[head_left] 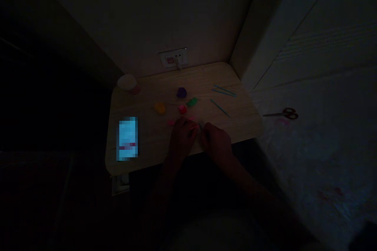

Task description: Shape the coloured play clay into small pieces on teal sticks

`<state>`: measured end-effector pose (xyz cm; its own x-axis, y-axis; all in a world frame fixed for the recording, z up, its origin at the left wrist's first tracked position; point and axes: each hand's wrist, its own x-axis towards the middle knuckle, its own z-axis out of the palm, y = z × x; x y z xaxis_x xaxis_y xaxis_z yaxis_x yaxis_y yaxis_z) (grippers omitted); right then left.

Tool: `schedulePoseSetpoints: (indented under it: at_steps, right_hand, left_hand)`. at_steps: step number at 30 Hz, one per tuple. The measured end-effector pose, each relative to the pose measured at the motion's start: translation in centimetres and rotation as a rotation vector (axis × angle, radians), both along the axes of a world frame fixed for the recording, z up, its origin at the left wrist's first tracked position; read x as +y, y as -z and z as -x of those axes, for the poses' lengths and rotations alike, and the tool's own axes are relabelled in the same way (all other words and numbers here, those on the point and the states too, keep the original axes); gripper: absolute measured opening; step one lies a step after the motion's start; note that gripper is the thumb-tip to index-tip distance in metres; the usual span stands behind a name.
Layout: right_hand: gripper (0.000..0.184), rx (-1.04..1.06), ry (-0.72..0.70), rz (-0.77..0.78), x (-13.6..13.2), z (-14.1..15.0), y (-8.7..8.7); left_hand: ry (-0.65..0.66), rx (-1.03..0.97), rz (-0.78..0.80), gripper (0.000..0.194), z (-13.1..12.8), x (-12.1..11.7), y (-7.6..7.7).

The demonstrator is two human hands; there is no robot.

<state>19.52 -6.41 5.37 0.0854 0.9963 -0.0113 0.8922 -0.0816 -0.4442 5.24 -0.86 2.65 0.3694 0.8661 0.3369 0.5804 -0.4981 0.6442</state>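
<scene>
The scene is very dark. Both my hands rest close together on the near edge of a small wooden table (147, 94). My left hand (182, 138) and my right hand (216, 141) have their fingers curled and meet over a small pink piece (194, 126) pinched between them. Just beyond lie lumps of modelling clay: red (182, 109), green (192, 102), purple (182, 92) and yellow (160, 107). Another pink bit (171, 122) lies left of my left hand.
A lit phone screen (128, 138) lies at the table's left front. A small tub (129, 83) stands at the back left. Thin teal sticks (224, 91) lie at the right. A wall socket (173, 59) is behind. Scissors (282, 114) lie on the surface to the right.
</scene>
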Motion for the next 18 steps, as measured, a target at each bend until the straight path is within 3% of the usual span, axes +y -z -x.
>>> schedulePoseSetpoints:
  at_steps: [14,18]
  right_hand:
    - [0.014,0.014,-0.021,-0.024,0.2,-0.6,0.2]
    - [0.012,0.065,0.043,-0.044,0.3,-1.9,0.7]
  left_hand:
    - [-0.028,-0.009,-0.014,0.005,0.2,-0.1,0.0]
    - [-0.02,0.018,-0.052,0.019,0.8,-0.6,-0.1]
